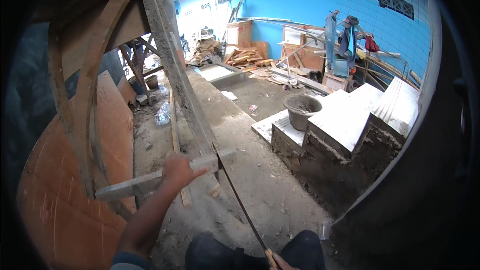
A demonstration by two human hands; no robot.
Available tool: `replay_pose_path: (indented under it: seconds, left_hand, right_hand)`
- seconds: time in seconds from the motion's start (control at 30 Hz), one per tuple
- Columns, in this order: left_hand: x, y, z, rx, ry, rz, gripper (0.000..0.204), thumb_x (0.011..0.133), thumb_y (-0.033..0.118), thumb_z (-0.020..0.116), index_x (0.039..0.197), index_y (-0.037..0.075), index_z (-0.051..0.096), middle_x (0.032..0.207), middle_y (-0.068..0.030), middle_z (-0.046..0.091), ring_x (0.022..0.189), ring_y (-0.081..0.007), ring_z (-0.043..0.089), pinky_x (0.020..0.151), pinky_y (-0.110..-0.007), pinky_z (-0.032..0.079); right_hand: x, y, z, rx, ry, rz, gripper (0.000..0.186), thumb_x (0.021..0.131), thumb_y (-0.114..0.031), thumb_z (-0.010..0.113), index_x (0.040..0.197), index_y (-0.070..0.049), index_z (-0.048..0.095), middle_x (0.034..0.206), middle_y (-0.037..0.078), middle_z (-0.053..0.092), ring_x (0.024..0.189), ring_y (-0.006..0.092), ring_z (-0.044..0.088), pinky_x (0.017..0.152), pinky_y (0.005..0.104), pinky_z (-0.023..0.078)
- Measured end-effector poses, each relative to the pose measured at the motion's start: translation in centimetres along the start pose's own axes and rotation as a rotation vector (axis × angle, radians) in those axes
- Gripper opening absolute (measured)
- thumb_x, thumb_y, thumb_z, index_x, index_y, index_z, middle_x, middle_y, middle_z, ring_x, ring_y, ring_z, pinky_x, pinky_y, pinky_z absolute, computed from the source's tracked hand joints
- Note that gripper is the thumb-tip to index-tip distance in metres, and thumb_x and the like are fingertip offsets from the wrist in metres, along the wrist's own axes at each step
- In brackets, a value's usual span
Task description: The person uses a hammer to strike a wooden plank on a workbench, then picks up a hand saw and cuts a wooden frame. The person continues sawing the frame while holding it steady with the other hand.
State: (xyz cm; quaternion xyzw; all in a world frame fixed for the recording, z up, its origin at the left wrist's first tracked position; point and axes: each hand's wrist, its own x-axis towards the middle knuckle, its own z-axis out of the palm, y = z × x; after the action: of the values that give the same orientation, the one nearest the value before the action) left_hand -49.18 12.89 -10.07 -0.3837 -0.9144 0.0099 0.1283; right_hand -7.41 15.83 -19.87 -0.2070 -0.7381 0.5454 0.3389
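Dark-grey round bucket [295, 116], grey residue inside. Under it, white-topped steps [345, 115] with rough cement sides. Behind it to the left, heaped light-brown timber pieces [243, 57]; further back, light-blue painted wall [295, 7]. Behind right, hung blue and dark clothes [344, 42]. Left of bucket, crumpled clear plastic [163, 114]; far left, large orange-brown plywood sheet [70, 170].

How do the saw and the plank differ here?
The saw is thin and mostly dark; the plank is thicker and grey. The saw runs steeply up the view, while the plank lies across it. The right hand holds the saw; the left hand grips the plank. Both are long.
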Motion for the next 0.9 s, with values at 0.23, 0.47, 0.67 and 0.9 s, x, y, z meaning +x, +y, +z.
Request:
replay_pose_path:
  seconds: [0.23, 0.47, 0.67, 0.9]
  left_hand:
    - [-0.2, 0.0, -0.2, -0.052, 0.005, -0.027, 0.077, 0.075, 0.075, 0.063, 0.095, 0.001, 0.073, 0.093, -0.0181, 0.068, 0.097, -0.0329, 0.061, 0.081, -0.044, 0.050]
    - [-0.3, -0.1, -0.1, -0.047, 0.035, 0.003, 0.078, 0.075, 0.075, 0.063, 0.091, 0.000, 0.074, 0.089, -0.0186, 0.067, 0.096, -0.0332, 0.060, 0.082, -0.045, 0.049]
    - [0.3, -0.3, 0.6, -0.033, 0.076, 0.040, 0.078, 0.076, 0.075, 0.063, 0.093, -0.001, 0.073, 0.089, -0.0184, 0.067, 0.099, -0.0325, 0.059, 0.083, -0.045, 0.049]
    - [-0.4, -0.1, 0.2, -0.098, -0.030, -0.060, 0.076, 0.075, 0.073, 0.064, 0.092, 0.000, 0.073, 0.090, -0.0177, 0.067, 0.099, -0.0336, 0.060, 0.083, -0.046, 0.049]
  right_hand:
    - [14.6, 4.8, 8.5, 0.008, 0.096, -0.252, 0.045, 0.092, -0.010, 0.065, 0.135, -0.004, 0.057, 0.120, 0.019, 0.068, 0.108, 0.0231, 0.067, 0.091, 0.0297, 0.050]
    - [5.2, 4.0, 3.8, -0.041, 0.039, -0.033, 0.044, 0.090, -0.008, 0.066, 0.133, -0.003, 0.059, 0.115, 0.023, 0.068, 0.110, 0.0265, 0.067, 0.091, 0.0336, 0.052]
    - [3.5, 0.9, 1.9, 0.021, 0.038, -0.061, 0.041, 0.093, -0.007, 0.060, 0.133, 0.000, 0.057, 0.121, 0.021, 0.067, 0.115, 0.0242, 0.065, 0.095, 0.0331, 0.049]
    - [15.9, 5.8, 8.9, 0.064, 0.044, -0.156, 0.044, 0.091, -0.010, 0.065, 0.134, -0.003, 0.058, 0.120, 0.020, 0.068, 0.106, 0.0201, 0.068, 0.089, 0.0300, 0.051]
